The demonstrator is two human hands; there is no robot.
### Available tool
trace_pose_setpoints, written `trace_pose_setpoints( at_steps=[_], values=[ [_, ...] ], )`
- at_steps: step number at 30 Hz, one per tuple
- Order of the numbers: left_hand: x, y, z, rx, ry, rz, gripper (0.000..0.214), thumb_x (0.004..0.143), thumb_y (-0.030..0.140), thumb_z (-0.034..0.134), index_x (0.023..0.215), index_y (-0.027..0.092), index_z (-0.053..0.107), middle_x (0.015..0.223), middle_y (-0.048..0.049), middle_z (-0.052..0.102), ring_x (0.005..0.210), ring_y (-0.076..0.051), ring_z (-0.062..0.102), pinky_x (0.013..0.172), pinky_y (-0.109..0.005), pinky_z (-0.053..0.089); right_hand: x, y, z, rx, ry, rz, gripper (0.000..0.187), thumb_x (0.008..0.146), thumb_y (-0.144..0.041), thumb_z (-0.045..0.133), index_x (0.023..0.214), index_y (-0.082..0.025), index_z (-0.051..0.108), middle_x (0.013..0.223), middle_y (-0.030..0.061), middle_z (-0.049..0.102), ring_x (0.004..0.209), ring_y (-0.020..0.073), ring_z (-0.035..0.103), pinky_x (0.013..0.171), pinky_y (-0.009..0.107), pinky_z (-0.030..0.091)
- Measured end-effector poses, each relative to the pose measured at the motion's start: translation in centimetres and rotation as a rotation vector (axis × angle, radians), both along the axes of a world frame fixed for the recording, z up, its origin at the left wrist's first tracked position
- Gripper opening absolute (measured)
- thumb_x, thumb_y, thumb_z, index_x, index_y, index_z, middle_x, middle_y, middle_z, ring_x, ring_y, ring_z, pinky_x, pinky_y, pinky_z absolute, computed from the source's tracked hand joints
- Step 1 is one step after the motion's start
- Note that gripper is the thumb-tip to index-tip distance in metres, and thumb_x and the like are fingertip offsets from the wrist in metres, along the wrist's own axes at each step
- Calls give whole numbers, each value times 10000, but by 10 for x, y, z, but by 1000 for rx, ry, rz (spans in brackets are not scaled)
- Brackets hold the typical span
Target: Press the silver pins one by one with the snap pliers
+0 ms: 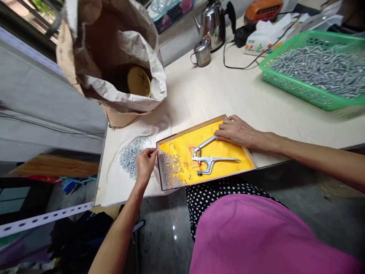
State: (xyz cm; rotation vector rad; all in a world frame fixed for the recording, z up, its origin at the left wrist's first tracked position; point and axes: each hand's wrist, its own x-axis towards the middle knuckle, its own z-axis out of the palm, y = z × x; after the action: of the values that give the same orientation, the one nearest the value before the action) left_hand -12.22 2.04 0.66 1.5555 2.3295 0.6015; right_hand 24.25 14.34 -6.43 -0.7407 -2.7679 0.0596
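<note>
A shallow wooden tray (205, 122) with a yellow lining sits at the table's near edge. Metal hand pliers (209, 156) lie open on the lining. Several small silver pins (171, 167) are heaped at the tray's left end. My left hand (145, 163) grips the tray's left rim with curled fingers. My right hand (238, 131) rests on the tray's far right edge, fingers closed over the rim beside one plier handle. A loose pile of silver pins (131, 154) lies on the table just left of the tray.
A crumpled brown paper sack (119, 57) with a yellow cup (139, 81) inside stands at the back left. A green basket (310, 93) full of silver pins is at the right. A kettle (213, 23), a small metal mug (202, 53) and a black cable (242, 67) sit behind.
</note>
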Motion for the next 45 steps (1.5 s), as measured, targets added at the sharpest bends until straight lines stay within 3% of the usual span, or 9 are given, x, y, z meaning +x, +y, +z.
trace_pose_setpoints(
  at_steps=[4,9,23,27,29,32,35,40,45],
  values=[
    [73,-20,-1,-177,-515,-73,351,690,472,742,821,146,750,756,-40,712,569,-123,544,531,-241,413,0,-2,3,24,-31,-20,384,1050,-370,337,847,-230,631,793,48,624,818,216,443,800,372,239],
    [119,-28,-16,-312,-580,-95,396,642,537,745,699,146,721,577,0,622,496,-95,460,475,-221,321,0,-4,3,53,-55,-31,349,1042,-352,381,842,-223,638,799,49,633,817,211,451,804,366,239],
    [118,-19,-27,-538,-533,-89,287,686,406,726,586,152,638,518,-4,594,472,-102,513,492,-222,399,-3,-15,14,-37,-108,-103,247,1018,-309,427,1001,-215,655,908,60,684,892,227,517,808,364,292],
    [114,-20,-23,-615,-573,-114,270,678,393,744,614,150,645,538,-1,604,482,-110,541,521,-234,437,1,-36,22,-119,-52,-105,553,955,-592,481,1292,-161,565,1038,112,674,975,269,537,885,396,337],
    [113,-22,-22,-624,-566,-121,262,675,393,744,630,151,654,540,5,605,480,-111,540,525,-235,437,3,-46,23,-118,-56,-117,621,944,-594,499,1352,-126,519,1050,129,663,982,281,538,924,415,341],
    [114,-25,-21,-614,-534,-151,245,683,388,713,635,153,661,541,10,603,488,-112,534,523,-231,420,3,-52,18,-111,-86,-165,322,995,-309,460,1232,-135,593,1022,118,657,958,259,532,916,388,344],
    [116,-24,-20,-616,-481,-182,242,695,385,680,625,154,661,540,10,603,492,-113,529,514,-225,392,-1,-45,11,-101,-120,-220,294,988,-134,363,1047,-184,647,970,104,653,930,250,516,826,372,356],
    [119,-23,-16,-636,-397,-224,252,700,388,650,595,160,650,516,10,587,487,-115,519,503,-223,346,-12,-26,10,-81,-93,-196,295,988,-147,353,980,-214,639,982,99,659,921,251,501,756,373,359],
    [116,-28,-19,-587,-396,-187,308,689,469,653,634,166,654,551,3,594,505,-117,495,501,-228,326,-10,-28,15,-157,-89,-172,267,1000,-235,381,1065,-187,636,1053,113,667,997,262,523,852,400,381]
  ],
)
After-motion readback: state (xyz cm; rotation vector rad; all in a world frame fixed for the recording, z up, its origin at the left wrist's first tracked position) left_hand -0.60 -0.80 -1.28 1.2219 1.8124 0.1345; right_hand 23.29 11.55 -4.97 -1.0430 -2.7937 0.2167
